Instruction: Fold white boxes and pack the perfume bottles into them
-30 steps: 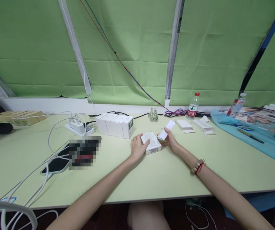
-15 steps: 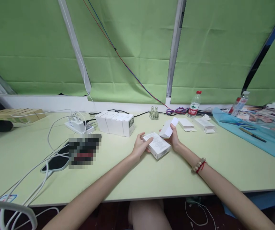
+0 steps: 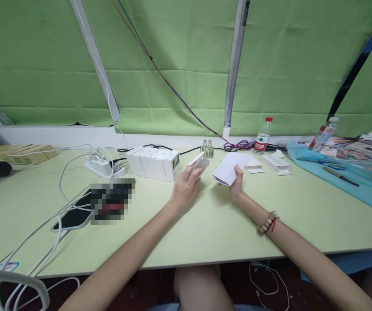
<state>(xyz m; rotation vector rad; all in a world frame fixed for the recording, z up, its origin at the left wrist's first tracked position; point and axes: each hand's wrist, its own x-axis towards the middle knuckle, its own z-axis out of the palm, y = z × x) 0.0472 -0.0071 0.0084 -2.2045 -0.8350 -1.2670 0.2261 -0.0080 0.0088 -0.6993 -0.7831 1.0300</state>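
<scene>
My left hand is closed around a small white box, tilted up with a flap sticking out at its top. Most of that box is hidden behind the fingers. A folded white sheet is gripped in my right hand, thumb on its face and fingers underneath. The sheet and the box are apart, both held above the pale table. Beyond the sheet lies an opened white carton, partly covered by it from this viewpoint.
White boxes stand in a row at left of centre. Small glass bottles stand behind my hands. Farther right are another open carton and a water bottle. A power strip with cables and a blue sheet flank the work area.
My left hand has turned the box up on edge and moved slightly left, away from my right hand. The white sheet is now clear of the box and more fully visible.
</scene>
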